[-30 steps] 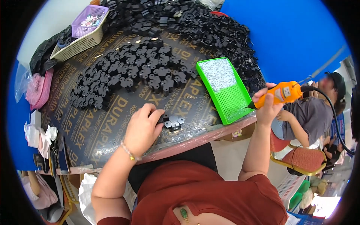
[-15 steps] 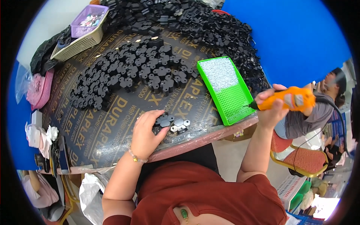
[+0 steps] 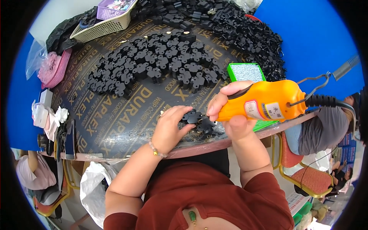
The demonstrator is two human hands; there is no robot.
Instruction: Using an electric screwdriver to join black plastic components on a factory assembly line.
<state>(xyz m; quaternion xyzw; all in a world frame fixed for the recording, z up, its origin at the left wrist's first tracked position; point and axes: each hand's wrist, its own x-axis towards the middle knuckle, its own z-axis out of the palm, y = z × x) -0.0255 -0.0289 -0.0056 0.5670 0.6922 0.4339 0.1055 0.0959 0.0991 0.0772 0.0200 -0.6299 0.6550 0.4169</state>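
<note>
My left hand (image 3: 168,130) has its thumb and fingers closed on a small black plastic part (image 3: 191,116) near the table's front edge. Just to the right lies another dark part (image 3: 207,127). My right hand (image 3: 238,128) grips an orange electric screwdriver (image 3: 264,102), held almost level with its tip toward the part. Its cord and a hanging metal hook run off to the right. Behind it, partly covered, is a green tray (image 3: 231,73) of small silvery pieces, probably screws.
Rows of assembled black parts (image 3: 153,61) stand across the table (image 3: 115,130), with a heap of loose black pieces (image 3: 245,34) behind. A beige basket (image 3: 101,30) and a pink basket (image 3: 57,71) sit at the left. Another person (image 3: 320,122) is at the right.
My right hand has brought the screwdriver left from over the green tray to beside the part at my left hand. The view has shifted, and the tray is now mostly covered.
</note>
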